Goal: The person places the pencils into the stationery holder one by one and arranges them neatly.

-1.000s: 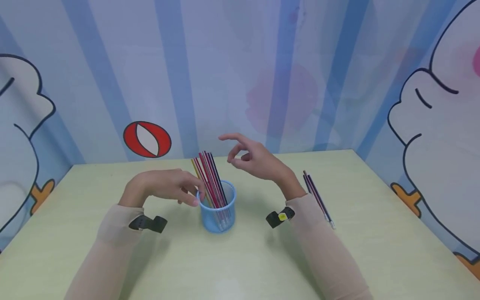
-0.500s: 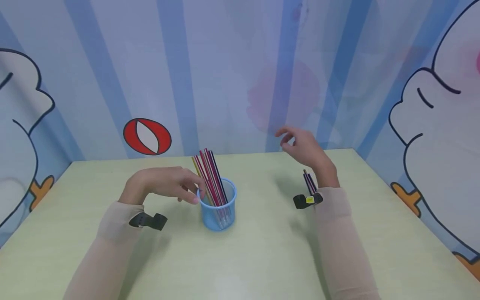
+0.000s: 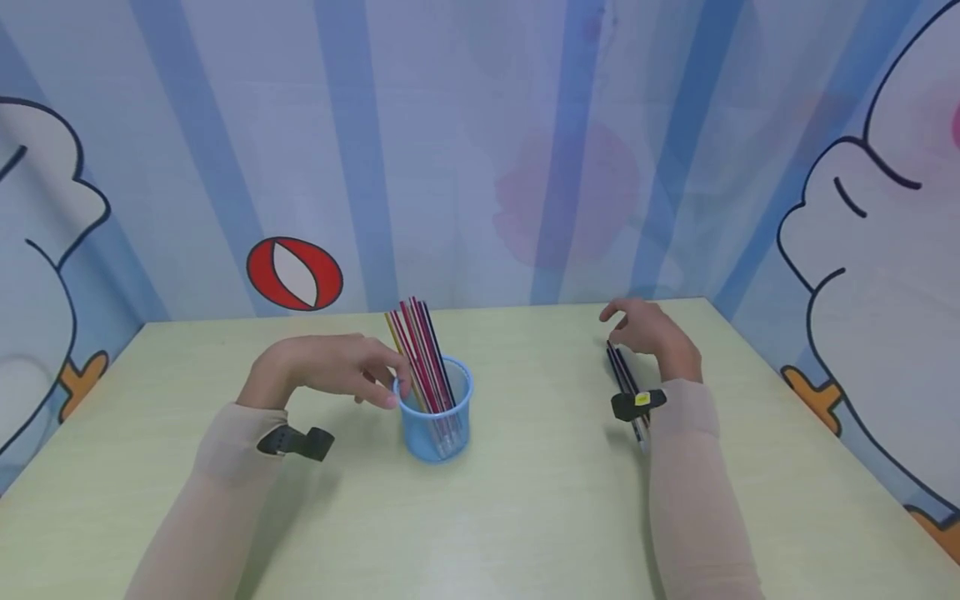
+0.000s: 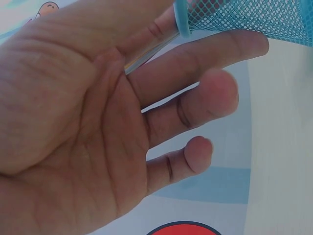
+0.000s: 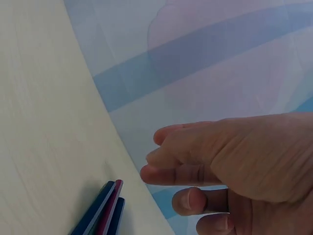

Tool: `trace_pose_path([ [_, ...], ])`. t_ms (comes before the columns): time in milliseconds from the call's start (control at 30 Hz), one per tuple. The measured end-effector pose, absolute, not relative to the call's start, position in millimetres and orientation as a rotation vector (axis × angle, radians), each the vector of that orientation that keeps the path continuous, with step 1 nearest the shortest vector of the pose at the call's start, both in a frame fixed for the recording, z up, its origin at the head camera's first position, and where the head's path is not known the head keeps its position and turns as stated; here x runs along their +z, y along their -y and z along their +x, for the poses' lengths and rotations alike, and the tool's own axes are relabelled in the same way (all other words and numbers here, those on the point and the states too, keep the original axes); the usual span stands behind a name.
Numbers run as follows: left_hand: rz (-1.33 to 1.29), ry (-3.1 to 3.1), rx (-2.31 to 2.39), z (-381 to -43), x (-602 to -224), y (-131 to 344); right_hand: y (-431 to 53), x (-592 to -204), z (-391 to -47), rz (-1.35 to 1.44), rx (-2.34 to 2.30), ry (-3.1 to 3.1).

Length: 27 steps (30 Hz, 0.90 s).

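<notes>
A blue mesh pencil cup (image 3: 437, 429) stands upright on the table, holding a leaning bunch of pencils (image 3: 423, 354). At its left rim, my left hand (image 3: 341, 367) grips the edge with one finger inside and others outside. In the left wrist view the remaining fingers (image 4: 205, 95) of that hand stick out loosely beside the mesh (image 4: 244, 17). Farther right, my right hand (image 3: 643, 327) hovers over the far ends of a few loose dark pencils (image 3: 628, 379). The right wrist view shows its fingers loosely bent, apart from the pencils (image 5: 102, 210), with nothing in them.
The pale table (image 3: 510, 517) ends at a striped blue backdrop (image 3: 465, 150) at the back. Cartoon-printed panels (image 3: 885, 275) rise on both sides. A black strap with a small camera (image 3: 637, 404) sits on each wrist.
My right hand has moved right and down, from beyond the cup to over the loose pencils. My left hand stays at the cup rim, and the cup stands where it was.
</notes>
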<state>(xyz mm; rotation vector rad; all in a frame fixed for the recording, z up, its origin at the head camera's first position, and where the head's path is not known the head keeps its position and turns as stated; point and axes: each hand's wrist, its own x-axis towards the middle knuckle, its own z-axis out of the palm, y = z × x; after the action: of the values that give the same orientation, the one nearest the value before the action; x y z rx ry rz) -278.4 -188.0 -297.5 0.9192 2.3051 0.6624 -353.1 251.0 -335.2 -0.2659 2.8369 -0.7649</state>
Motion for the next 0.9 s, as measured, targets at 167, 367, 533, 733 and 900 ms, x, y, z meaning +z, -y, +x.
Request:
trace_pose_path([
  [167,0.913,-2.309,0.661,-278.0,-296.5,188.3,-252.6,-347.5,-355.0,-0.182,-0.676,-2.789],
  [367,0.910,-2.310,0.659,-277.7,-295.6,188.1,-240.4,-354.4,-352.7,-0.133,-0.629,-2.762],
  [533,0.909,-2.311,0.659,-277.4,-295.6,187.3,-231.5,-356.5,-354.6,-0.187,-0.614,-2.766],
  [733,0.906,-2.310,0.657,-276.2,-296.3,186.7,-223.0,-357.5,-356.5,-0.315,-0.646,-2.730],
  [900,0.910,-2.317,0.652,-276.3,-295.6,186.9,-211.3,-346.5,-360.7,-0.498,-0.782,-2.658],
])
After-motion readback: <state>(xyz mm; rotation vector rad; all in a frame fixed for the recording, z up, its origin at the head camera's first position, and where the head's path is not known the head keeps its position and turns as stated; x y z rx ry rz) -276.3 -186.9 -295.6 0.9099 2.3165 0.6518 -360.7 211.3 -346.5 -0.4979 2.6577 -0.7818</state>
